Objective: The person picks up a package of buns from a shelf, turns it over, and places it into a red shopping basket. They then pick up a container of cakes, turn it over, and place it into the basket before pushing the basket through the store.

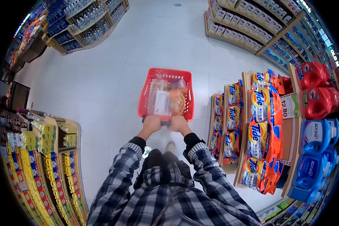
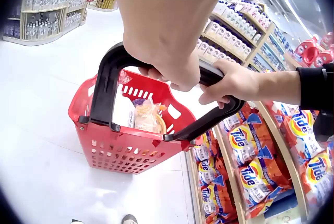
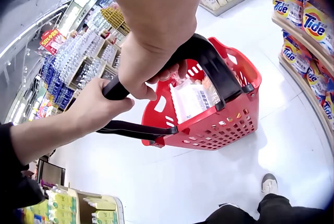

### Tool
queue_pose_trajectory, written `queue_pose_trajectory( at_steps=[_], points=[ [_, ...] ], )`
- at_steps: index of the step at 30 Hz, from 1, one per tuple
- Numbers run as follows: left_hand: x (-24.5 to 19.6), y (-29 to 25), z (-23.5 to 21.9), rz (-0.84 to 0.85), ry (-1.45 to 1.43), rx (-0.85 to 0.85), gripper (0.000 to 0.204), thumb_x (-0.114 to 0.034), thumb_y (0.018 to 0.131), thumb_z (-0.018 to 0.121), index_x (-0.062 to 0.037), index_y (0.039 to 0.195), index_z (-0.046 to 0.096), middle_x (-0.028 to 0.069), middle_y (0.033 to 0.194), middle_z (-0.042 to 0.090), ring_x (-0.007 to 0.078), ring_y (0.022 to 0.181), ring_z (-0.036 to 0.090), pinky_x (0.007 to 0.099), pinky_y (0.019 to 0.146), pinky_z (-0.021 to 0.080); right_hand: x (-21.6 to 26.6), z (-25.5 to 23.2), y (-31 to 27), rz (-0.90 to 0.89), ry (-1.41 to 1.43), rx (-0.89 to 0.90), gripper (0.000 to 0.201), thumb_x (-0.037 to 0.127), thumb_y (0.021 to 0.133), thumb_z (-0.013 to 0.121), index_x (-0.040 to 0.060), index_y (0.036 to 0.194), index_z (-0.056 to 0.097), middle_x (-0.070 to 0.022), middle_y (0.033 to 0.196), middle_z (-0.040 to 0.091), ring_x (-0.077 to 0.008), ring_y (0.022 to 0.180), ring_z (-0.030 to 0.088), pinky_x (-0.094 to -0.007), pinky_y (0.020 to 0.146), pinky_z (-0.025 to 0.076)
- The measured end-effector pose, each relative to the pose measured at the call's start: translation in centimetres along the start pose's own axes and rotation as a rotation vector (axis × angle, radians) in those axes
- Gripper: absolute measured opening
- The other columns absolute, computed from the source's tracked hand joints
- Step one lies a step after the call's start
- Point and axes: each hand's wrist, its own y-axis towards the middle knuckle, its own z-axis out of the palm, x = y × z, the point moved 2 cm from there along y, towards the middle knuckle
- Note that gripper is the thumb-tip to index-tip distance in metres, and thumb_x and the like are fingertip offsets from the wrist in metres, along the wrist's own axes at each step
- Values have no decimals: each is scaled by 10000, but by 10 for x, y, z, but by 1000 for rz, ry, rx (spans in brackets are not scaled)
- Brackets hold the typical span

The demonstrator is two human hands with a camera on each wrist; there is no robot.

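Note:
Both hands grip the black handle of a red shopping basket, side by side in front of the body. The left hand holds the bar's left part and the right hand its right part, fingers curled around it. Inside the basket lie a white printed package and a clear package with orange-yellow contents. Something purple shows behind them. The handle stands raised toward the person, and the basket is ahead of the feet.
Close on the right, shelves hold orange Tide bags and blue detergent jugs. Yellow bottles fill shelves at left. Bottled-water shelves stand far left, and a shelf of white packs far right. Pale floor runs between.

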Motion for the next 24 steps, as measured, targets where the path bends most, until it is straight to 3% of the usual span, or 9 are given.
queue_pose_trajectory(
  at_steps=[3,12,15,18,21,24],
  points=[
    [14,51,-14,-16,14,74,176,-288,646,625,-130,720,648,87,648,621,272,633,617,406,574,487,-18,-27,40,-1,3,-4,235,272,618,570,79,713,663,-169,697,623,-324,674,618,-413,648,498],
    [63,203,-51,44,37,55,194,-296,644,618,-127,732,651,86,651,625,269,612,620,404,573,493,-77,-99,169,5,3,-29,240,265,610,581,74,734,657,-169,697,620,-327,678,614,-417,649,496],
    [76,253,-73,37,-19,105,198,-257,664,588,-85,726,663,155,674,622,306,649,626,415,617,495,-96,-127,216,52,9,-16,235,232,616,568,71,770,643,-168,725,620,-337,702,607,-428,641,488],
    [90,310,-95,64,-26,98,195,-243,659,585,-74,724,658,155,675,623,307,640,626,415,610,499,-117,-154,263,56,-1,6,262,235,621,568,79,822,633,-158,762,627,-325,730,608,-425,639,486],
    [102,362,-109,74,-44,88,192,-233,656,581,-69,721,655,157,679,623,309,639,625,414,609,500,-138,-179,303,98,-11,-26,254,238,621,569,83,811,634,-153,769,630,-320,735,610,-423,641,486],
    [120,416,-123,78,-47,93,192,-230,659,572,-65,717,652,159,681,623,313,642,624,416,608,498,-160,-205,350,107,17,-84,233,269,587,592,75,695,662,-159,668,619,-314,656,616,-407,647,502]
  ],
)
